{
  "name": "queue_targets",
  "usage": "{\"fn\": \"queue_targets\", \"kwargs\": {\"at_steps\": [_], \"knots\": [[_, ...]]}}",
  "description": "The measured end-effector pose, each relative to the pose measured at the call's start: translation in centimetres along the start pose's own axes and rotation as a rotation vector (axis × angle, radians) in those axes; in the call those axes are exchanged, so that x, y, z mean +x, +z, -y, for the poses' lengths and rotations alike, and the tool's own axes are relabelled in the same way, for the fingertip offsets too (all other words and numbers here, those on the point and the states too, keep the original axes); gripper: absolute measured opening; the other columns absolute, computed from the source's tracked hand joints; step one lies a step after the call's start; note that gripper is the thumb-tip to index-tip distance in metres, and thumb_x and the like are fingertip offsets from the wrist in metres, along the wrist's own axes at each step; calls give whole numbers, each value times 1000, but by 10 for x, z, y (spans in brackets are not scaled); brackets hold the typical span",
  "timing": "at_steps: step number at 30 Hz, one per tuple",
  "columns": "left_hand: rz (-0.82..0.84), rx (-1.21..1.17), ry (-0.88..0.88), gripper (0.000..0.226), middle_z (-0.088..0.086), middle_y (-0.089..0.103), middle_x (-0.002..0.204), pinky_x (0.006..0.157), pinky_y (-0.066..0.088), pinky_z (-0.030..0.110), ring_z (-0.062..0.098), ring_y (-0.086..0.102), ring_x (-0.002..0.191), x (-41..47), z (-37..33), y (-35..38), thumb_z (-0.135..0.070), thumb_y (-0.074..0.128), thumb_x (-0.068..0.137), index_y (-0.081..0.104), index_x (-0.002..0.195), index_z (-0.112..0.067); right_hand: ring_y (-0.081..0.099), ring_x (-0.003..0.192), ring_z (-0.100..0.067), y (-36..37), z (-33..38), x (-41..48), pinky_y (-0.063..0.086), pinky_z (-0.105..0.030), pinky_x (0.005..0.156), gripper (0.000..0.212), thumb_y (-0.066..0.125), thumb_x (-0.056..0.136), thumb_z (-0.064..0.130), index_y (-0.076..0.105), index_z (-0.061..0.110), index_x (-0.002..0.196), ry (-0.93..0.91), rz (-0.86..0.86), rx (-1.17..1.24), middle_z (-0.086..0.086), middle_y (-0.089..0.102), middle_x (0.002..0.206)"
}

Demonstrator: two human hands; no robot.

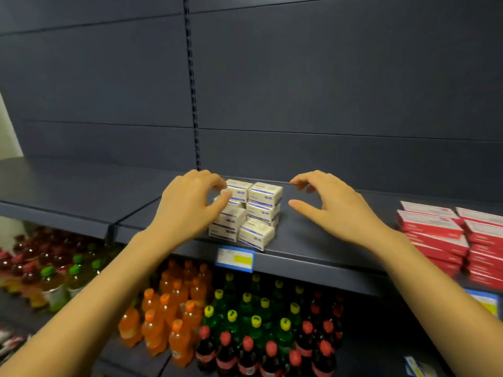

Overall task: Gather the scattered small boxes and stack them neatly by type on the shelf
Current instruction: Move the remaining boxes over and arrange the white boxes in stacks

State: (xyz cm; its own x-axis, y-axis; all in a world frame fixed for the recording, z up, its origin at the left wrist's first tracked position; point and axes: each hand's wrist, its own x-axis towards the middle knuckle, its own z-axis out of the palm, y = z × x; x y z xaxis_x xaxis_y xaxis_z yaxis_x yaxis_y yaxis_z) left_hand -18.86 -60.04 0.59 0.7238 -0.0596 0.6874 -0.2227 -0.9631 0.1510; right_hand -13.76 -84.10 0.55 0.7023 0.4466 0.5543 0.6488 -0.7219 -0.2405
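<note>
Several small white boxes with purple print (254, 213) are stacked in a block on the dark shelf (313, 240). My left hand (187, 208) is at the block's left side, thumb and fingers pinching the top left box (239, 190). My right hand (334, 205) hovers just right of the block, fingers curled apart, holding nothing and not touching the boxes. Red and white boxes (446, 235) stand in neat stacks at the far right of the same shelf.
A blue and yellow price tag (235, 258) hangs on the shelf's front edge. Below are rows of orange (163, 322), green (253, 317) and dark cola bottles (245, 357). The shelf's left part (68, 191) and the dark back panel (299, 91) show no goods.
</note>
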Motion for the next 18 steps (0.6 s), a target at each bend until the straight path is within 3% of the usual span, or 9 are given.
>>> {"fn": "queue_targets", "kwargs": {"at_steps": [4,10,12,18], "knots": [[79,-171,-2,31,-5,63,113,85,44,31,14,54,103,17,40,8,-36,59,86,60,112,-19,49,103,-4,25,14,25,48,-37,86,47,56,80,53,48,34,122,64,6,64,19,52,114],[311,-477,37,48,-13,56,118,85,38,17,4,51,104,46,76,30,-40,65,79,53,123,-25,50,109,-5,44,24,37,47,-42,93,58,59,72,58,49,33,123,184,-28,110,16,54,116],[377,-529,61,48,-14,56,116,82,40,15,3,52,103,54,83,37,-41,66,78,53,122,-26,50,108,-5,47,26,36,47,-40,93,58,62,72,54,48,32,124,221,-38,105,16,53,117],[544,-607,145,40,-10,63,106,89,46,26,10,58,101,77,92,49,-35,71,75,60,112,-24,54,99,-4,50,22,36,46,-24,85,47,67,75,44,52,32,118,346,9,139,16,58,110]]}}
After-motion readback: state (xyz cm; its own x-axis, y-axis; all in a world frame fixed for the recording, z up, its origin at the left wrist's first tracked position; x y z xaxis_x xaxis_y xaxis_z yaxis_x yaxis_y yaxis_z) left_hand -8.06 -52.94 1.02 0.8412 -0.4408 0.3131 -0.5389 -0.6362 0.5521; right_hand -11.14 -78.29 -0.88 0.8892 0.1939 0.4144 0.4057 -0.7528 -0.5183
